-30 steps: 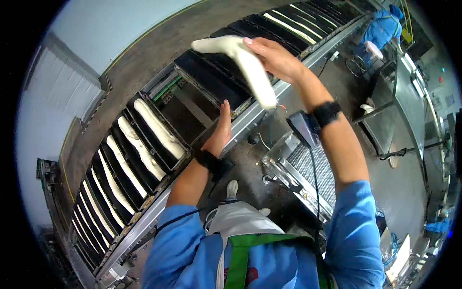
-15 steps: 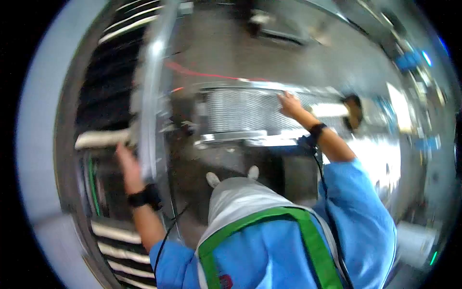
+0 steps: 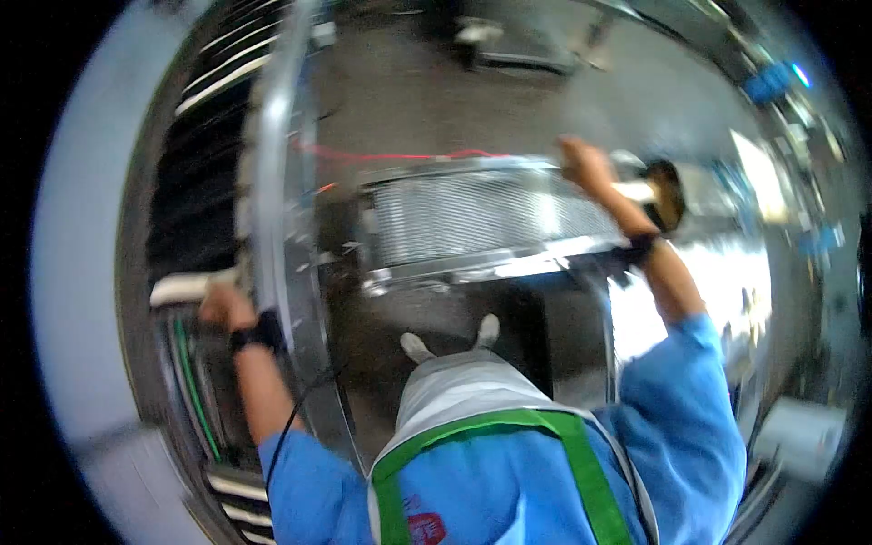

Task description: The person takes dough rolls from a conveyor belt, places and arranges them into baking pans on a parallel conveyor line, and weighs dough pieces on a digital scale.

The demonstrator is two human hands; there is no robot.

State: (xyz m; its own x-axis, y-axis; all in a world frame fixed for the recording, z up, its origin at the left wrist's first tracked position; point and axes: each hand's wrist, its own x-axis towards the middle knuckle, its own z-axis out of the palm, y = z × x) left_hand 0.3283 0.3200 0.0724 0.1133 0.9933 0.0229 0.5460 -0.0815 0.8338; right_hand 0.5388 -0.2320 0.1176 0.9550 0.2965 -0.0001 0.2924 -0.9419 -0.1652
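Note:
My left hand is over the conveyor at the left, at the near end of a thick cream-white strip. Its fingers look bent but are smeared by motion, so whether they touch the strip I cannot tell. Out to the right, my right hand is raised over the far edge of a metal mesh belt. Blur hides its fingers, and nothing recognisable shows in it. Both wrists wear black bands with cables.
A steel rail runs along the left conveyor, whose dark surface carries more pale strips. Beyond the mesh belt a red cable lies on the floor. A shiny metal surface and a white cylinder are at the right.
My right hand has moved right and away from me, off the middle of the mesh belt. My left hand has drawn slightly back, its fingers now bent instead of stretched.

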